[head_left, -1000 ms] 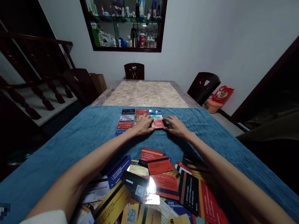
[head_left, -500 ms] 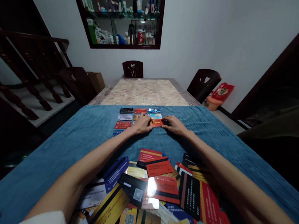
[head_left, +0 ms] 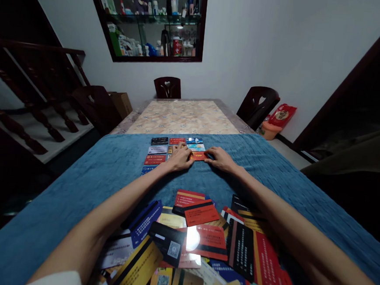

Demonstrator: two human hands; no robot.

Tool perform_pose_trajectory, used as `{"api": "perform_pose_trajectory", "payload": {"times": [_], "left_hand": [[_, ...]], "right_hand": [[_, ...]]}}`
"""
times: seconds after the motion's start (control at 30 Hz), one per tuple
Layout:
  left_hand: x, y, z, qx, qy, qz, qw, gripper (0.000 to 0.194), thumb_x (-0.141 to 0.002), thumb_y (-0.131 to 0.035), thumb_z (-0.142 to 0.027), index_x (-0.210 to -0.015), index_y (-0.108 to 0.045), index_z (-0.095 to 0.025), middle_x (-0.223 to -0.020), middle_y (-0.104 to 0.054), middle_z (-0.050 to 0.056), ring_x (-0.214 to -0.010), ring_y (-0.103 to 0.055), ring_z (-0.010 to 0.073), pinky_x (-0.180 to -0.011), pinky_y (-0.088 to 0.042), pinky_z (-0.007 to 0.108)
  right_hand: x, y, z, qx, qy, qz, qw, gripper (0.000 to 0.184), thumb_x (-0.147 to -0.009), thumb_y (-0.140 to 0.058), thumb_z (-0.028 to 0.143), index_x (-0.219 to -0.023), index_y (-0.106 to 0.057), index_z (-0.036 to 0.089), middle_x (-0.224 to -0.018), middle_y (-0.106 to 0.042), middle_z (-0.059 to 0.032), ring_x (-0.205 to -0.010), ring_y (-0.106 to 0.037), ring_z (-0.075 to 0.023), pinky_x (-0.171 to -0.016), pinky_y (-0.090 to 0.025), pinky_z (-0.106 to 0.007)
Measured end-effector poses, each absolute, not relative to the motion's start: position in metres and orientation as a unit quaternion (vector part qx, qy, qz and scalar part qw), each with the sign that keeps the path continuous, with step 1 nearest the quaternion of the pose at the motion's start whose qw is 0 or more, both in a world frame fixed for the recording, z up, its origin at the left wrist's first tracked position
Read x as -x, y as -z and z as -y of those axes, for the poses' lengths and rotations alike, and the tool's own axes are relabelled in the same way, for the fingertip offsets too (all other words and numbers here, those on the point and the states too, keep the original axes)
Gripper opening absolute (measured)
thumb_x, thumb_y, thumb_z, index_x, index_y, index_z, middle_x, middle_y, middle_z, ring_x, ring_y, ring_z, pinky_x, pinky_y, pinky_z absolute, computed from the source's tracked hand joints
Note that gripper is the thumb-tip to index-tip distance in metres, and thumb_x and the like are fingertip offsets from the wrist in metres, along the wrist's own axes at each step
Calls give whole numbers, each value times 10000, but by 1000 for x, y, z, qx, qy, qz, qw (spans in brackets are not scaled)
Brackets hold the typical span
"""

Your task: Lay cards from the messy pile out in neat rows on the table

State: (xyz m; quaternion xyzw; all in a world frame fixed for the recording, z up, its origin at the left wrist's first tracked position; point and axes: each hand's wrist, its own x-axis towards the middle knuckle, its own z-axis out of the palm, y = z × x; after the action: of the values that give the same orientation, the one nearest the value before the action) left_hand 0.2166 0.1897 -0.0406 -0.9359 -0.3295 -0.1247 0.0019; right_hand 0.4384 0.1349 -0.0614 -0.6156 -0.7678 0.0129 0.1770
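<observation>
An orange-red card lies at the near end of the right-hand column of cards on the blue cloth. My left hand grips its left end with curled fingers, covering part of the middle column. At the opposite end, my right hand pinches the card's right edge between thumb and fingers. Just beyond it are a light blue card and a blue card. To the left, a black card, a silver card, a red card and a partly hidden blue card form another column.
A loose heap of overlapping cards spreads between my forearms at the near side. The blue cloth covers the near part of the table; a patterned tabletop shows beyond. Chairs stand around it.
The orange-red card, tilted up a second ago, now lies flat in line with its column. Both hands stay at its ends. The view has shifted slightly.
</observation>
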Motion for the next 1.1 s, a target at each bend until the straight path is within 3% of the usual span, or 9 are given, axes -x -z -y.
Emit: {"api": "perform_pose_trajectory", "payload": {"times": [0.53, 0.73, 0.87, 1.1], "left_hand": [[-221, 41, -184, 939, 116, 321, 35, 248, -939, -492, -316, -1049, -666, -178, -1185, -620, 136, -1247, -412, 329, -939, -342, 500], [-223, 39, -179, 940, 113, 317, 53, 260, -956, -459, -296, -1062, -669, -186, -1152, -623, 133, -1220, -417, 319, -916, -340, 478], [-222, 37, -174, 942, 120, 306, 59, 228, -926, -521, -318, -1063, -661, -200, -1153, -615, 128, -1223, -408, 323, -926, -336, 478], [-213, 36, -163, 951, 114, 281, 59, 256, -905, -549, -344, -1083, -658, -196, -1203, -592, 142, -1241, -389, 339, -962, -315, 518]], "right_hand": [[-436, 64, -134, 634, -26, 747, 197, 325, -892, -606, 414, -1122, -721, 216, -1183, -685, -87, -1015, -602, -240, -882, -425, -323], [-427, 67, -123, 650, 23, 742, 162, 369, -963, -510, 408, -1249, -649, 219, -1281, -641, -113, -1088, -559, -268, -888, -427, -352], [-420, 68, -115, 663, 61, 734, 138, 431, -998, -435, 401, -1357, -552, 195, -1313, -606, -143, -1103, -531, -285, -864, -425, -364], [-419, 71, -105, 664, 103, 725, 149, 496, -987, -446, 421, -1406, -487, 158, -1336, -568, -190, -1146, -487, -325, -869, -419, -395]]}}
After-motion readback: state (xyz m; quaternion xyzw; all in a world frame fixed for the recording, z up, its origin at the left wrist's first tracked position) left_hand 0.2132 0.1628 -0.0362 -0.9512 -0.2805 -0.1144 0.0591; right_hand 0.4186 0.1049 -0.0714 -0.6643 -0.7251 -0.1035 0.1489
